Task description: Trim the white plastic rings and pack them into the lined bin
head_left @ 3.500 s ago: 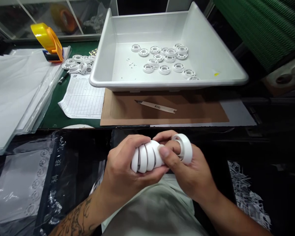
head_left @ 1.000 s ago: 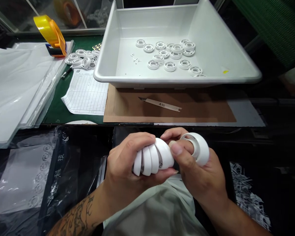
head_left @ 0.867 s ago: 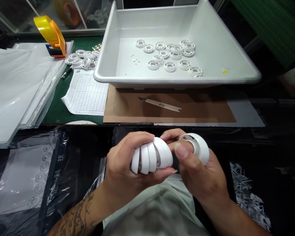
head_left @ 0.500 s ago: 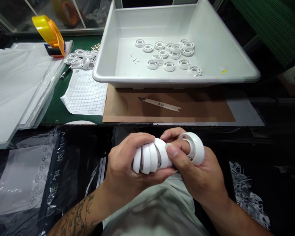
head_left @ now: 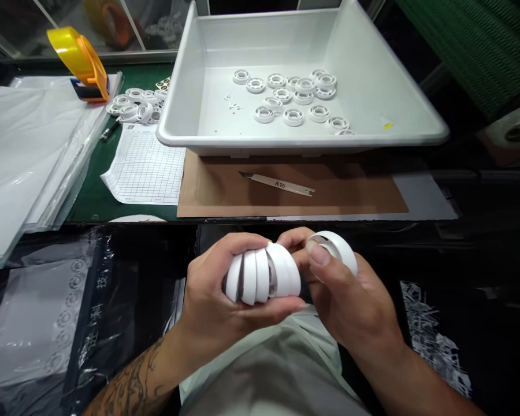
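Observation:
Several white rings (head_left: pixel 262 274) stand on edge side by side in a row, with my left hand (head_left: pixel 216 289) wrapped round them, thumb above and fingers below. Gaps show between some of the rings. Just to the right, my right hand (head_left: pixel 351 294) grips a single white ring (head_left: pixel 344 251), its thumb pressed on the near side. The fingertips of my right hand are close to the right end of the row; whether they touch it I cannot tell.
A white tub (head_left: pixel 251 140) with several white rings stands at the back. In front of it a craft knife (head_left: pixel 279 184) lies on brown cardboard (head_left: pixel 216 196). At left are a printed sheet (head_left: pixel 149 167), piled rings, a tape dispenser (head_left: pixel 93 81) and plastic bags (head_left: pixel 21 144).
My right thumb has come off the row and now rests on the single ring, which has shifted slightly left and tilted. The view has moved a little.

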`<state>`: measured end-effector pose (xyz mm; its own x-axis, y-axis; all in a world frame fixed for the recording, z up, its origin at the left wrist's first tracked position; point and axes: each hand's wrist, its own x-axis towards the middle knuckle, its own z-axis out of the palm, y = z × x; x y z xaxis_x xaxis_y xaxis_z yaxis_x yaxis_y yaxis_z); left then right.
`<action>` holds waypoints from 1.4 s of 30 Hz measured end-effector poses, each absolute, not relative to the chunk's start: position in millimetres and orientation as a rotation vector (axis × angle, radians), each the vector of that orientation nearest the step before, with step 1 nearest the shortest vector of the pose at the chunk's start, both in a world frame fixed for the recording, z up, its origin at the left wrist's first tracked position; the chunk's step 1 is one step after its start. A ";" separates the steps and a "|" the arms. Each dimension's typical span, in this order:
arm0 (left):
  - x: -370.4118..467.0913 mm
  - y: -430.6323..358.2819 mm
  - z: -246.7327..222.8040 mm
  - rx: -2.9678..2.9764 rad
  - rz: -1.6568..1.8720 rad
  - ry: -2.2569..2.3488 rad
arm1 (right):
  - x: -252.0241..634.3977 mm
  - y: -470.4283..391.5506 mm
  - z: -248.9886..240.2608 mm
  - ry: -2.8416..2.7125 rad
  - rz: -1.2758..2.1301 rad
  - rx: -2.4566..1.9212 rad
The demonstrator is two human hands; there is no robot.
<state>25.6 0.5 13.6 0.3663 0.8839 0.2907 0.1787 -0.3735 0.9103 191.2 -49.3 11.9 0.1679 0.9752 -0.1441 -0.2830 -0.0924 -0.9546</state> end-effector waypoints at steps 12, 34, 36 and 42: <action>21.2 -1.9 10.0 1.336 0.992 0.880 | 197.9 -56.1 8.7 -1.126 1.225 -1.014; 26.2 3.5 14.7 0.996 0.801 0.880 | 210.9 -46.8 -7.6 -1.880 0.292 -1.019; 27.0 3.8 13.0 0.959 0.786 0.894 | 210.7 -46.3 -7.8 -1.892 0.259 -1.012; 27.0 4.3 15.0 0.945 0.754 0.889 | 207.6 -50.9 -12.2 -1.755 0.407 -1.053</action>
